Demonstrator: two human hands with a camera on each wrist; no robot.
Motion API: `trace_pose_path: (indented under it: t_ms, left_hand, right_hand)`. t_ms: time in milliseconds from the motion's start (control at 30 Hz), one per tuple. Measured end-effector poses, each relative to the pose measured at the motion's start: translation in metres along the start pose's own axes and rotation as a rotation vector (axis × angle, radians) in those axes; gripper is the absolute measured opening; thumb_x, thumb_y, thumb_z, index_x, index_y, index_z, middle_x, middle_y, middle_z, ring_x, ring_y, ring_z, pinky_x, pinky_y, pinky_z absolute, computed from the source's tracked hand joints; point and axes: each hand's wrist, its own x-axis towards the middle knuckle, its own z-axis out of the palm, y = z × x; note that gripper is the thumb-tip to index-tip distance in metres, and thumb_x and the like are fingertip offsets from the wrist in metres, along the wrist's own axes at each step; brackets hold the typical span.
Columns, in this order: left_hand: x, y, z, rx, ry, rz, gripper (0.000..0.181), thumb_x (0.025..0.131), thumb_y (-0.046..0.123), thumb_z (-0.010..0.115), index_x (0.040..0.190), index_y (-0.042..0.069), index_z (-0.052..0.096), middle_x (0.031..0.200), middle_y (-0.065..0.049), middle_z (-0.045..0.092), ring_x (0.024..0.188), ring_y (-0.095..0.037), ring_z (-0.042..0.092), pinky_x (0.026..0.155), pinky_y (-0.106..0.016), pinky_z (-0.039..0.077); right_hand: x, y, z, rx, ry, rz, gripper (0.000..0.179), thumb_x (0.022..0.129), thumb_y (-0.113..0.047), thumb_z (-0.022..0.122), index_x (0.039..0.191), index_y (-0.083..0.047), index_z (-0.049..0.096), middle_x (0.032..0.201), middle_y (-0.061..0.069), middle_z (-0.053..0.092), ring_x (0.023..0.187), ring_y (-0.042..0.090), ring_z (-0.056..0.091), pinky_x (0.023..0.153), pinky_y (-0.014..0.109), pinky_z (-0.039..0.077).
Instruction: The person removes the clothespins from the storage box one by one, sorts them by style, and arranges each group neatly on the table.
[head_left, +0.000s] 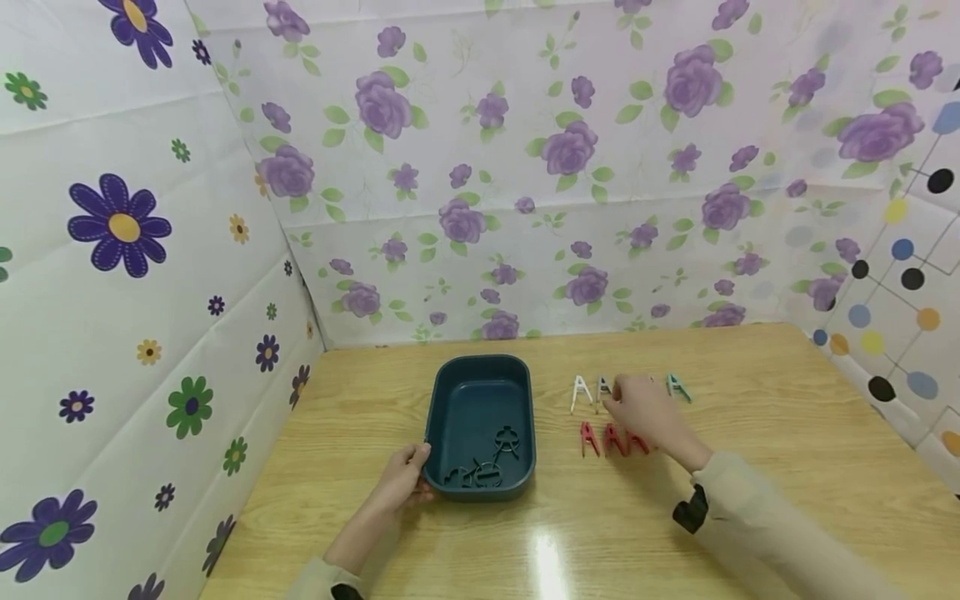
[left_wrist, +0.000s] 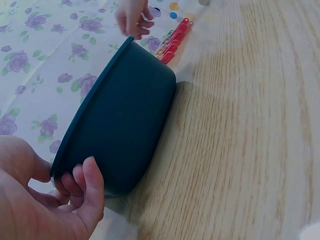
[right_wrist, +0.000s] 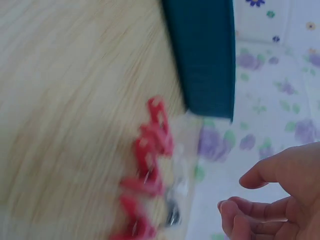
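A dark teal plastic bin (head_left: 482, 498) stands on the wooden table, several thin dark ring-like pieces (head_left: 487, 473) lying in its near end. My left hand (head_left: 403, 479) grips its near-left rim, thumb over the edge and fingers against the outer wall (left_wrist: 117, 115). My right hand (head_left: 647, 408) hovers over the clothespins right of the bin. Its thumb and loosely bent fingers stand apart with nothing between them in the right wrist view. Red clothespins (head_left: 589, 437) form the near row. A white clothespin (head_left: 581, 392), a dark one (head_left: 603, 390) and a green one (head_left: 677, 386) show behind; the hand hides part of both rows.
The wooden table (head_left: 750, 392) meets a rose-printed cloth wall (head_left: 465, 275) at the back. A flower-printed cloth (head_left: 187, 333) stands along the left side, and a dotted one (head_left: 892, 317) along the right.
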Motion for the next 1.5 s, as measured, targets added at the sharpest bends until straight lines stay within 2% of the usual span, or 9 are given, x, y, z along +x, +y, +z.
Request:
trace_pose_path:
  t_ms: [267, 400, 500, 633, 833, 967, 1133, 1267, 1500]
  left_hand:
    - [0.0, 0.0, 0.001, -0.018, -0.001, -0.001, 0.038, 0.105, 0.03, 0.04, 0.117, -0.004, 0.049, 0.066, -0.001, 0.046, 0.056, -0.011, 0.047, 0.056, -0.025, 0.051]
    - [0.001, -0.001, 0.001, -0.022, 0.003, 0.001, 0.037, 0.105, 0.03, 0.04, 0.115, -0.005, 0.05, 0.064, -0.001, 0.046, 0.055, -0.011, 0.047, 0.056, -0.026, 0.051]
    - [0.003, -0.003, 0.001, -0.018, 0.006, 0.001, 0.037, 0.105, 0.03, 0.039, 0.114, -0.004, 0.05, 0.064, -0.001, 0.047, 0.055, -0.011, 0.047, 0.057, -0.026, 0.051]
    - [0.004, -0.004, 0.001, -0.012, 0.006, 0.002, 0.038, 0.105, 0.03, 0.039, 0.118, -0.005, 0.05, 0.066, -0.002, 0.047, 0.056, -0.012, 0.047, 0.057, -0.027, 0.051]
    - [0.002, -0.003, 0.001, 0.011, 0.011, 0.006, 0.039, 0.105, 0.029, 0.04, 0.123, -0.005, 0.05, 0.068, -0.003, 0.046, 0.058, -0.013, 0.047, 0.057, -0.027, 0.051]
    - [0.0, -0.001, 0.0, 0.016, 0.012, 0.011, 0.039, 0.105, 0.029, 0.041, 0.123, -0.005, 0.05, 0.068, -0.003, 0.047, 0.057, -0.013, 0.047, 0.057, -0.027, 0.051]
    - [-0.001, 0.0, 0.001, 0.009, 0.008, 0.024, 0.04, 0.105, 0.029, 0.041, 0.122, -0.006, 0.049, 0.069, -0.003, 0.046, 0.058, -0.012, 0.047, 0.056, -0.026, 0.051]
    - [-0.001, -0.001, 0.001, 0.003, 0.002, 0.022, 0.041, 0.105, 0.029, 0.041, 0.124, -0.006, 0.048, 0.07, -0.003, 0.045, 0.059, -0.013, 0.047, 0.057, -0.026, 0.051]
    - [-0.001, 0.0, 0.0, 0.002, 0.001, 0.013, 0.041, 0.105, 0.029, 0.04, 0.126, -0.006, 0.047, 0.07, -0.003, 0.046, 0.059, -0.013, 0.048, 0.057, -0.027, 0.051]
  right_hand:
    - [0.009, -0.063, 0.014, 0.022, 0.066, -0.193, 0.007, 0.091, -0.015, 0.061, 0.086, -0.01, 0.063, 0.072, 0.0, 0.062, 0.055, 0.009, 0.05, 0.05, 0.025, 0.042]
    - [0.013, -0.098, 0.027, 0.041, 0.022, -0.326, 0.004, 0.089, -0.014, 0.064, 0.086, -0.013, 0.063, 0.081, 0.0, 0.065, 0.072, 0.011, 0.059, 0.064, 0.028, 0.051]
    - [0.015, -0.117, 0.04, -0.067, -0.046, -0.424, 0.009, 0.089, -0.016, 0.065, 0.082, -0.015, 0.062, 0.078, -0.002, 0.062, 0.071, 0.01, 0.057, 0.063, 0.026, 0.049]
    - [0.015, -0.131, 0.059, -0.335, -0.093, -0.495, 0.025, 0.089, -0.022, 0.065, 0.066, -0.019, 0.055, 0.062, -0.005, 0.052, 0.058, 0.01, 0.046, 0.063, 0.03, 0.041]
    - [0.021, -0.143, 0.086, -0.576, -0.17, -0.412, 0.033, 0.091, -0.03, 0.064, 0.061, -0.017, 0.059, 0.06, 0.0, 0.057, 0.066, 0.02, 0.06, 0.101, 0.048, 0.042]
    - [0.025, -0.155, 0.095, -0.661, -0.192, -0.319, 0.036, 0.094, -0.035, 0.06, 0.062, -0.016, 0.062, 0.065, 0.001, 0.061, 0.075, 0.024, 0.064, 0.109, 0.05, 0.036]
    - [0.03, -0.163, 0.102, -0.701, -0.183, -0.19, 0.033, 0.093, -0.037, 0.06, 0.074, -0.012, 0.069, 0.075, 0.006, 0.065, 0.084, 0.026, 0.065, 0.106, 0.046, 0.038]
    - [0.034, -0.16, 0.108, -0.626, -0.174, -0.121, 0.031, 0.089, -0.038, 0.066, 0.076, -0.01, 0.066, 0.075, 0.006, 0.062, 0.077, 0.022, 0.061, 0.095, 0.042, 0.041]
    - [0.039, -0.15, 0.109, -0.472, -0.11, -0.19, 0.032, 0.078, -0.036, 0.078, 0.067, -0.015, 0.056, 0.066, 0.001, 0.056, 0.062, 0.018, 0.055, 0.076, 0.039, 0.043]
